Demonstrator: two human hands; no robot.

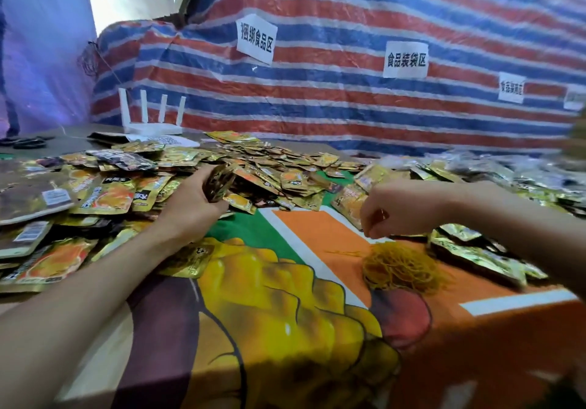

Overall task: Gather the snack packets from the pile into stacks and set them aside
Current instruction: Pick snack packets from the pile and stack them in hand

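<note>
Our left hand (190,205) clamps a packet stack (218,183) beside the pile (269,167); our right hand (396,212) curls over the rubber bands (399,266), we cannot tell if pinching one; held one-handed, the slippery stack may fan out.

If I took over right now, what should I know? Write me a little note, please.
Left hand grips a small stack of packets beside the pile.
Right hand, fingers curled, hovers over the rubber bands; whether it holds one is unclear.
Done: one stack gathered in hand.
Left: set it aside; most packets lie loose in the pile.
</note>
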